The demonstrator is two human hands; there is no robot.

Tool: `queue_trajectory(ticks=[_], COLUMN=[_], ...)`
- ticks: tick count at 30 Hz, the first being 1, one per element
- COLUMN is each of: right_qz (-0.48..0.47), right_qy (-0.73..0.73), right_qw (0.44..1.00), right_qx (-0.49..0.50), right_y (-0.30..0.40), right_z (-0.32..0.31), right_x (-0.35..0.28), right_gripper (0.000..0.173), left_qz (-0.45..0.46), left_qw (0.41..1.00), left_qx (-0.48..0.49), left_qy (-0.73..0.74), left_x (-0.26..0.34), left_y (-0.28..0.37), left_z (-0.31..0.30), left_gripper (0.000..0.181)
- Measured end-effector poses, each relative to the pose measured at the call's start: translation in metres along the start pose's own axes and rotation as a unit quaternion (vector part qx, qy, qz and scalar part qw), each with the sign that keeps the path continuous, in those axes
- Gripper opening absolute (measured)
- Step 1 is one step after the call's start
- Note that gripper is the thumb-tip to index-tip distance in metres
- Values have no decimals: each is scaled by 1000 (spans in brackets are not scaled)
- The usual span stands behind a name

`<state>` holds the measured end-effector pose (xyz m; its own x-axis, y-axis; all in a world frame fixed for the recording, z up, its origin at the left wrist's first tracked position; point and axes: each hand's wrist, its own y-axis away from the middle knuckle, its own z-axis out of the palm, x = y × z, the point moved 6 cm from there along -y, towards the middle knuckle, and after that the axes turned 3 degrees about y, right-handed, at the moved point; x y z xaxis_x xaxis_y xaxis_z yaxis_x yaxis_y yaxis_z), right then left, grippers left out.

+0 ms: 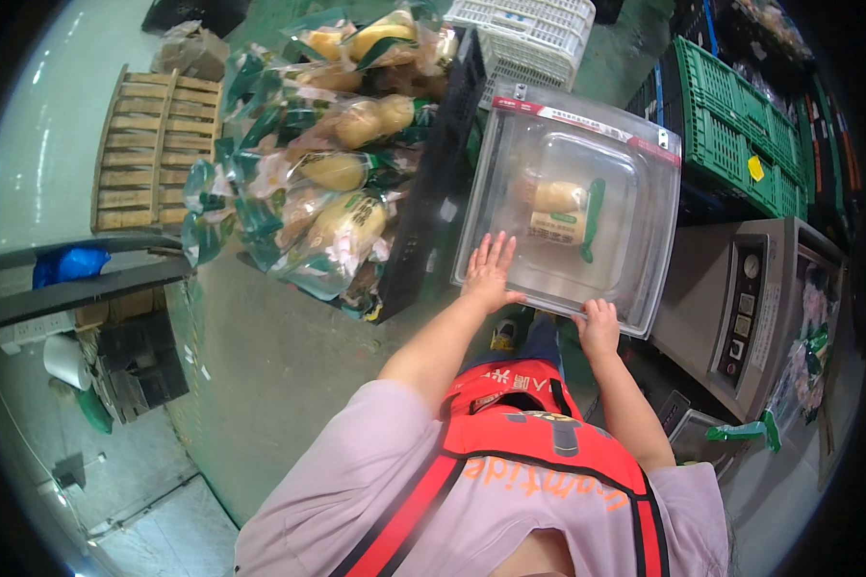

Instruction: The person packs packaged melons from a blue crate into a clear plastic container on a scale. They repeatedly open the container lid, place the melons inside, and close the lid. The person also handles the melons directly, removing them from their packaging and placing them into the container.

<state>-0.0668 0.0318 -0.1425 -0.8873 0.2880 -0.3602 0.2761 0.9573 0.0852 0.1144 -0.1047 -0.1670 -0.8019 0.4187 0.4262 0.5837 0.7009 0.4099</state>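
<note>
Before me stands a chamber vacuum sealer with a clear plastic lid (639, 238), its back edge bearing a red and white strip with writing. The lid looks lowered; whether it touches all round I cannot tell. Through it shows a bagged butternut squash (561, 198), lying in the chamber with the bag's green end to the right. My left hand (487, 278) rests palm down, fingers spread, on the lid's front left part, gripping nothing. At the front edge, right of centre, my right hand (597, 328) has its fingers curled over the lid's rim.
Left of the sealer, bagged squashes (350, 169) are heaped on a black crate (433, 195). White crates (534, 43) stand behind; green crates (743, 137) and a grey machine with a gauge (700, 281) are at right. A wooden slatted pallet (155, 151) lies far left.
</note>
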Motion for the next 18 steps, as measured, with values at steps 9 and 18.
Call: queue_trajectory(ticks=[9,18], right_qz=[42,-68], right_qy=[27,-137], right_qw=[984,963], right_qx=[-173,-224], right_y=[-7,-110], right_z=[36,-20], right_x=[17,-60], right_gripper=[27,21], left_qz=[-8,-11], left_qw=[1000,1000], left_qx=[-14,-28], left_qy=[-14,10], left_x=[-11,-11], left_y=[-6,-6], left_z=[19,10], left_gripper=[113,108])
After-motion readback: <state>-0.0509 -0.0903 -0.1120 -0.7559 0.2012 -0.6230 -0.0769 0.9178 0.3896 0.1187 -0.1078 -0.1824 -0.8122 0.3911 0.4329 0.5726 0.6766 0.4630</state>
